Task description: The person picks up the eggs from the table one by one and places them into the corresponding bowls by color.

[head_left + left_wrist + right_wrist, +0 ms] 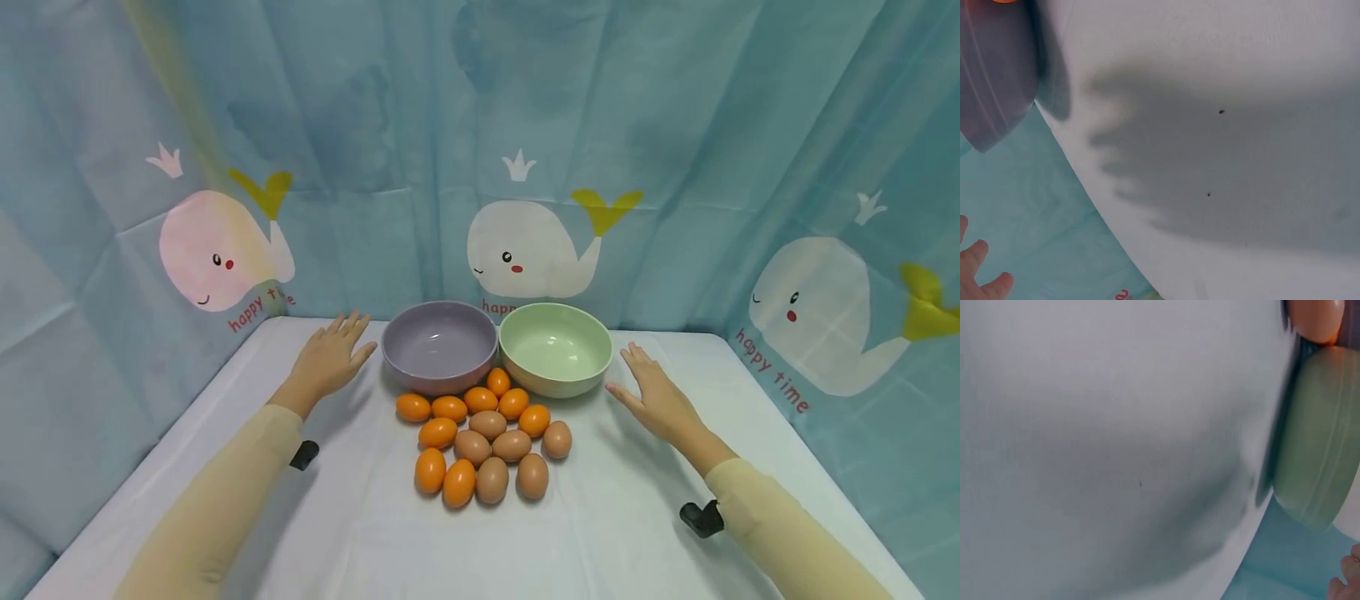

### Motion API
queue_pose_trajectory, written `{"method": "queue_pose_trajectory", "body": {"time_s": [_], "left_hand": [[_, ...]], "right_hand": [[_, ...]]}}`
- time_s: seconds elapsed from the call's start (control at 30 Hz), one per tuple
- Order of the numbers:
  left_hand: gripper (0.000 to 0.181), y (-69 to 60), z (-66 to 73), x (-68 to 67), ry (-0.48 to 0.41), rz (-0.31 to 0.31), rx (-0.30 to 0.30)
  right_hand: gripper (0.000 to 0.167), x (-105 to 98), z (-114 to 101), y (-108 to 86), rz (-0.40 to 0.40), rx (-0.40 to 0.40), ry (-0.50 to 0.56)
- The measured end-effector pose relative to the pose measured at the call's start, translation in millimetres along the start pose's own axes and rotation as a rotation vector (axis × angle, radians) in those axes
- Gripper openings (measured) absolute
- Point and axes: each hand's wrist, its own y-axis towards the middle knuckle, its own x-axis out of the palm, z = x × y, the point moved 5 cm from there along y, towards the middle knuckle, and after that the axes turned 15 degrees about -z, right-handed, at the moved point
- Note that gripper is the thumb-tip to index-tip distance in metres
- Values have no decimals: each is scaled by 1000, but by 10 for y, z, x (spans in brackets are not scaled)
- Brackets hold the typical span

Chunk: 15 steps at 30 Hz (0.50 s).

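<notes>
My left hand [326, 360] hovers over the table to the left of a purple bowl [438, 343], fingers straight and spread. To the right of a pale green bowl [556, 343], my right hand [660, 404] is held up in the same way, touching nothing. The two bowls stand side by side, with nothing seen inside. In front of them lie several glossy orange egg-shaped things [438, 433] and several brown eggs [512, 446], loosely grouped. The left wrist view catches the purple bowl's side [997, 75] and a few fingertips [999, 284]; the right wrist view has the green bowl's wall [1319, 437].
A white-covered table [360, 533] bears everything. Behind it and at both sides hangs a blue curtain [360, 250] printed with whales. Dark wrist devices [702, 518] sit under both sleeves. The hands cast soft shadows on the cloth.
</notes>
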Motion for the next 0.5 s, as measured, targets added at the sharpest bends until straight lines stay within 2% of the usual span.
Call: {"method": "queue_pose_trajectory", "body": {"time_s": [0.13,0.33,0.5], "left_hand": [[66,-40,16,-25,-33,23,8],[64,-65,91,-36,-128,60,40],[66,-83,155,24,-221,69,49]], "right_hand": [[81,34,-55,-28,-1,11,49],[76,78,-99,-92,11,26,115],[74,113,-130,-161,49,7,203]]}}
